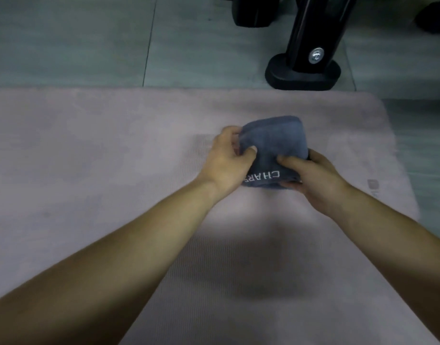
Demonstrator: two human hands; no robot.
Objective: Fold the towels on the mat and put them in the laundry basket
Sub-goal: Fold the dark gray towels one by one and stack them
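The folded blue towel [273,148] is gripped at its left edge by the left hand [227,161], thumb on top and fingers curled round the side. Its near right corner is pinched by the right hand [313,178]. Beneath both grips the pink mat [89,158] is spread; beyond them a black stand foot [302,74] is set on the floor.

A grey-green tiled floor [72,41] fills the far part of the view, with thin dark seams between the tiles. On it stands a glossy black post [316,28], tilted slightly, set into a rounded black foot [301,79]. A silver bolt [316,55] shows near the post's lower end. Left of the post sits a black block [253,13], cut off by the top edge. Another dark shape [435,17] lies at the top right corner.
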